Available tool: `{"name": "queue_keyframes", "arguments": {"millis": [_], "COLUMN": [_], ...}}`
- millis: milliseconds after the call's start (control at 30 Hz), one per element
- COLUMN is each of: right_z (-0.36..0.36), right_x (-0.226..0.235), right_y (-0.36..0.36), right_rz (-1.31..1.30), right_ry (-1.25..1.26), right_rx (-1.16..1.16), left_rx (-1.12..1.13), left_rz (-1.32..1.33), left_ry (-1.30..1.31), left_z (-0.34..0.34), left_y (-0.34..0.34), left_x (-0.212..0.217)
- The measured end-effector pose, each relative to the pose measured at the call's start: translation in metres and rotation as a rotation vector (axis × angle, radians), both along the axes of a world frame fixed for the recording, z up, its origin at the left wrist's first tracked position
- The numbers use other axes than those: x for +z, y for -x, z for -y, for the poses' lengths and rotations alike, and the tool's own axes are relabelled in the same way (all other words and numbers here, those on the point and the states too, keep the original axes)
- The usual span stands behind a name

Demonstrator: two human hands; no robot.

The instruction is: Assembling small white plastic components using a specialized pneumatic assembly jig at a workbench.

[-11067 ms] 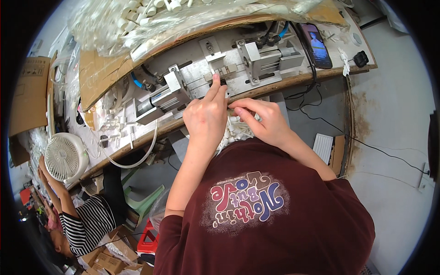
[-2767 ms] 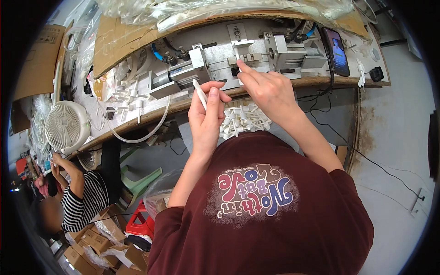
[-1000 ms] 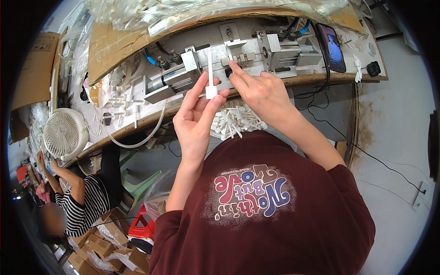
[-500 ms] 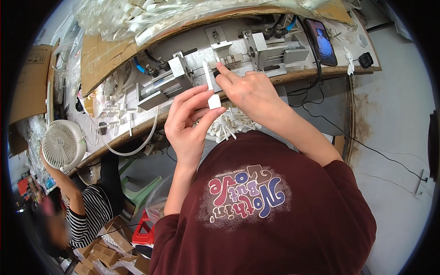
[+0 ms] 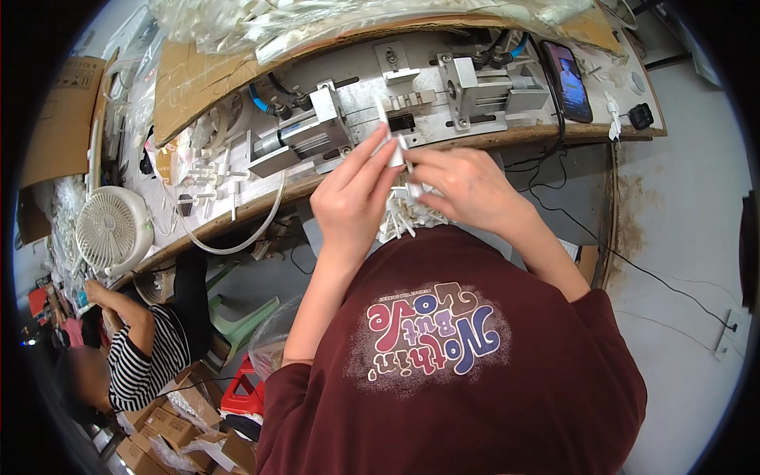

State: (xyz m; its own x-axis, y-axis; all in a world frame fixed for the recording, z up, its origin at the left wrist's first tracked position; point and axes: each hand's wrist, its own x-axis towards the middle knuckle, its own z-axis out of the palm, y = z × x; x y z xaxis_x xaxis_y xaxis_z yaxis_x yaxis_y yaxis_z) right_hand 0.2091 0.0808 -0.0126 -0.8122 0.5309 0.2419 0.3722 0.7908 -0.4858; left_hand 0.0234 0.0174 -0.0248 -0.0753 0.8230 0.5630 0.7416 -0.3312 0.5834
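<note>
Left hand (image 5: 348,198) and right hand (image 5: 479,188) each pinch a white piece (image 5: 396,153); crowding could knock one onto the pile (image 5: 400,225) beneath them.

The left hand (image 5: 348,199) hides part of its white stick (image 5: 381,111), a white piece (image 5: 415,190) in the right hand (image 5: 471,182) is blurry, the dark shirt (image 5: 507,412) covers some of the white pile (image 5: 397,220), and the top edge cuts off the clear plastic (image 5: 317,30).

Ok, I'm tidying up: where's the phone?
Upper right in the head view, the phone lies on the workbench, right beside the black cables.
</note>
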Motion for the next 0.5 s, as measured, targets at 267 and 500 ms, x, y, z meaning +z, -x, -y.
{"name": "queue_keyframes", "arguments": {"millis": [267, 500], "right_z": [0.017, 0.013], "right_x": [-0.025, -0.027], "right_y": [-0.013, -0.012], "right_rz": [0.07, 0.124], "right_ry": [0.128, 0.165], "right_rx": [0.03, 0.04], "left_rx": [0.07, 0.065], "left_rz": [-0.332, -0.35], "left_ry": [0.071, 0.107], "left_z": [-0.02, -0.032], "left_y": [-0.012, -0.011], "left_x": [-0.015, -0.006]}}
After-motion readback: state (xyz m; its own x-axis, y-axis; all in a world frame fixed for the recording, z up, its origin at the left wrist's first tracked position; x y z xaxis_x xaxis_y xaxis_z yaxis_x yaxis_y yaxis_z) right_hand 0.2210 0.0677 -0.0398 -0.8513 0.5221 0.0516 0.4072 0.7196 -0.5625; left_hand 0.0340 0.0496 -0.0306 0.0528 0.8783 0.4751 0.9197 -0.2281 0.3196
